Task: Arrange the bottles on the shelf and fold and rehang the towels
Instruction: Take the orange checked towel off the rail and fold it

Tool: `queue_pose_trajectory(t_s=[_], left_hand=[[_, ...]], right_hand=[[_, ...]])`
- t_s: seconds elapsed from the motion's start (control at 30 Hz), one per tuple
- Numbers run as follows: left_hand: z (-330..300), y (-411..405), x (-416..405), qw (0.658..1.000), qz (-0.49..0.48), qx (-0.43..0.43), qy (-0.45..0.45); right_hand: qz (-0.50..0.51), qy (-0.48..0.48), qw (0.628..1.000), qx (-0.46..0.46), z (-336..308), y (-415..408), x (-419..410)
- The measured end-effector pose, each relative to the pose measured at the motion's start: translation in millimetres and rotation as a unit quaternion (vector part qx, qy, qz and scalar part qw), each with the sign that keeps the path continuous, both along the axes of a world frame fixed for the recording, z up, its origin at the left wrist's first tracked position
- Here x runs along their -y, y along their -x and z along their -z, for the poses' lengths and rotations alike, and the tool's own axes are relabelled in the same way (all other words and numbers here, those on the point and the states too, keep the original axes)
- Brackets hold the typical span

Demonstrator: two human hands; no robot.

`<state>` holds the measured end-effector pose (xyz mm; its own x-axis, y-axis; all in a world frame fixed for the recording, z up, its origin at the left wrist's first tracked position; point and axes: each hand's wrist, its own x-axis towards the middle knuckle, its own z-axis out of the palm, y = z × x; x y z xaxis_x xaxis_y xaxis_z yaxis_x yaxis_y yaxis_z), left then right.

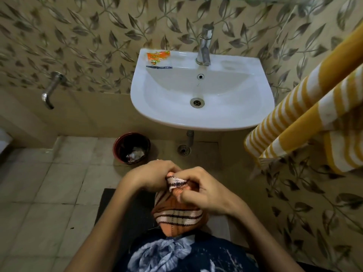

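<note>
An orange towel (176,212) with white and dark stripes hangs in front of my body, bunched at its top. My left hand (151,175) and my right hand (204,188) both grip that top edge close together, fingers curled into the cloth. A yellow-and-white striped towel (306,107) hangs over a rail at the right wall, its lower end near the floor level of the view. No bottles or shelf are in view.
A white wall basin (202,118) with a chrome tap (204,48) is straight ahead; an orange sachet (157,56) lies on its rim. A dark red bin (132,148) stands on the tiled floor below. A wall tap (51,89) juts out at left. A dark mat (125,209) lies underfoot.
</note>
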<state>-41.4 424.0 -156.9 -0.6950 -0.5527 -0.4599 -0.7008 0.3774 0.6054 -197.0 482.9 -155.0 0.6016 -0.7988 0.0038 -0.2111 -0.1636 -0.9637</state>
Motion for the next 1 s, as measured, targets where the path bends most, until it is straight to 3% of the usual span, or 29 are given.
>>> queue_pose_trajectory(t_s=[0.13,0.17,0.23,0.3,0.43,0.53,0.73,0.83,1.0], left_hand=[[-6.9,-8.5,-3.1,0.987,-0.078,-0.138,0.017],[-9.6,-10.9,-4.9,0.981,-0.082,-0.175,0.022],[-17.1,-9.1,-10.7,0.967,-0.075,-0.242,0.018],[-22.5,-4.8,-16.8,0.960,-0.059,-0.275,0.003],[-25.3,-8.4,-16.5,0.942,-0.093,-0.318,-0.049],[-22.3,-14.6,-14.7,0.950,-0.120,-0.282,-0.060],[-24.1,-20.3,-15.6,0.975,-0.138,-0.161,-0.064],[-29.3,-21.0,-13.3,0.980,-0.141,-0.121,-0.072],[-31.0,-22.5,-9.0,0.988,-0.117,-0.093,0.032]], right_hand=[[0.104,-0.104,0.985,0.095,14.7,13.7,12.3],[0.156,-0.143,0.973,0.093,19.4,16.4,15.8],[0.201,-0.206,0.958,-0.010,25.3,19.7,20.2],[0.110,-0.242,0.959,-0.102,25.6,22.8,22.1],[-0.002,-0.255,0.967,-0.015,9.8,28.6,20.2],[-0.020,-0.194,0.981,0.011,0.5,35.0,19.3],[0.001,-0.086,0.996,-0.025,-6.1,32.4,16.6],[0.032,-0.092,0.995,-0.002,-4.6,31.2,16.6],[0.078,-0.164,0.978,0.098,-4.4,34.7,16.4]])
